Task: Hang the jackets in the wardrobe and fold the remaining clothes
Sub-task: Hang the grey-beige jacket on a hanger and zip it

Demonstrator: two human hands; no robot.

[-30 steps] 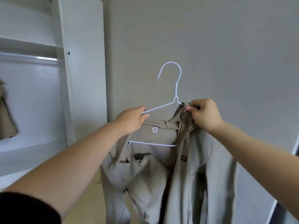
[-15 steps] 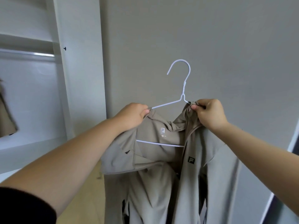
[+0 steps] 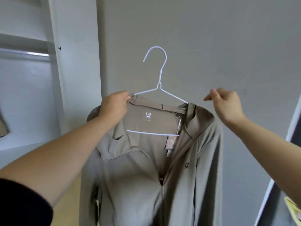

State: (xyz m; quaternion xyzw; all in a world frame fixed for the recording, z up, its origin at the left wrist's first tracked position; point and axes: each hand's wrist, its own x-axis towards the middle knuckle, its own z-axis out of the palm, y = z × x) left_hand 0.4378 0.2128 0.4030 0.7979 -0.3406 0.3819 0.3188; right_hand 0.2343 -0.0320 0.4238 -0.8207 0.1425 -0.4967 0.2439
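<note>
Head view: a plain grey wall [image 3: 211, 38] fills most of the room ahead, with a white wardrobe [image 3: 76, 62] standing open on the left, its metal rail [image 3: 24, 53] running under a shelf. A strip of pale wooden floor [image 3: 68, 209] shows below, and something yellow [image 3: 293, 207] sits at the lower right corner. The beige zip jacket [image 3: 138, 176] hangs in the air in front of the wall on a white wire hanger [image 3: 161, 75], both shoulders over the hanger's ends, hook upright. The left hand [image 3: 114, 105], arm stretched forward from a black sleeve [image 3: 21, 204], grips the hanger's left end together with the collar. The right hand [image 3: 226, 103] is raised just beside the jacket's right shoulder, apart from it, fingers loosely curled and holding nothing
</note>
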